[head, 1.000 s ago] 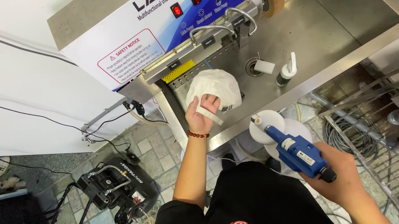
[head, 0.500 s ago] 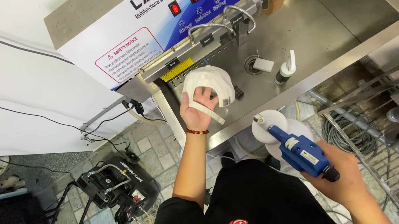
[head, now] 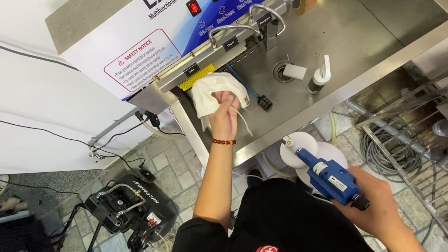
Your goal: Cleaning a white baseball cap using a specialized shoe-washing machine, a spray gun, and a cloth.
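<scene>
The white shoe (head: 214, 91) lies on the steel desk (head: 368, 35) of the washing machine, just below the yellow brush (head: 196, 76). Its long axis runs roughly across the view, slanting a little; which end is the toe cannot be told, since the upper is crumpled. A white lace or strap (head: 245, 124) hangs down beside the wrist.

The left hand (head: 224, 117) reaches up to the shoe. Its fingers (head: 225, 99) are curled tightly into the shoe's lower edge, gripping the fabric, and a red bead bracelet (head: 224, 141) circles the wrist below them.

The right hand (head: 377, 212) is low in the view, well apart from the shoe. Its fingers are wrapped closed around the rear of a blue handheld power tool (head: 330, 176), whose long axis points up and to the left. A round white pad (head: 298, 149) sits at the tool's front end, away from the fingers.

Beyond the shoe, near the drain (head: 283, 72), stand a white block (head: 295, 71) and a pump bottle (head: 319, 78).
</scene>
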